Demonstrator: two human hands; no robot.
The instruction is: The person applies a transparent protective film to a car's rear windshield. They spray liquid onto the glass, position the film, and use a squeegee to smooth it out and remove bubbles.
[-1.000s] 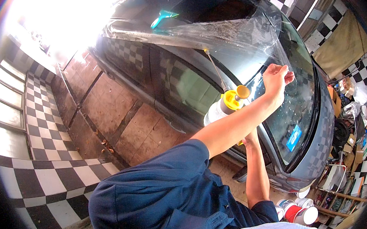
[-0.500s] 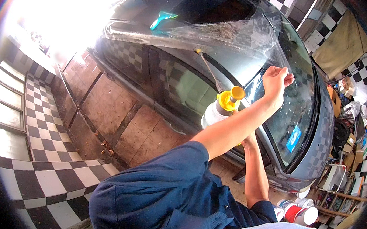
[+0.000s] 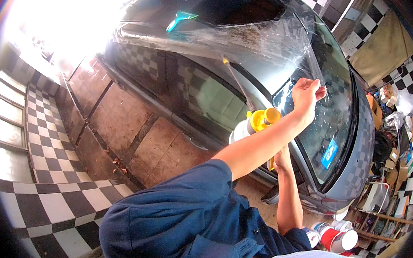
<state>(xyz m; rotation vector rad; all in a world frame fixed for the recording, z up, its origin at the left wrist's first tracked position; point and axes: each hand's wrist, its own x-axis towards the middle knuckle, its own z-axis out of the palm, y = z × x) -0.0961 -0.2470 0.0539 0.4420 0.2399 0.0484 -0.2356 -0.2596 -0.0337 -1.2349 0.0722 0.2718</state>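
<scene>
My left hand (image 3: 306, 100) is raised over the car's sloping window, its fingers pinching the corner of a clear plastic film (image 3: 277, 40). Wrinkled and wet, the film stretches from there across the roof. Below my crossing left forearm, my right hand (image 3: 281, 159) is closed around the yellow handle of a pump sprayer (image 3: 239, 131). The sprayer has a white bottle, a yellow top and a long thin wand whose yellow tip points at the roof edge; my forearm hides part of it. A turquoise squeegee (image 3: 179, 20) lies on the roof, far from both hands.
The dark grey car (image 3: 205, 107) fills the middle, with a blue sticker (image 3: 330, 154) on its window. Paint buckets (image 3: 330, 238) stand at the lower right, beside piled boxes and clutter (image 3: 395, 159). Brown floor tiles (image 3: 124, 115) and a checkered wall (image 3: 58, 201) lie left.
The sprayer has shifted slightly right and down, its top tilting. My left hand has moved a little down and left, still pinching the film.
</scene>
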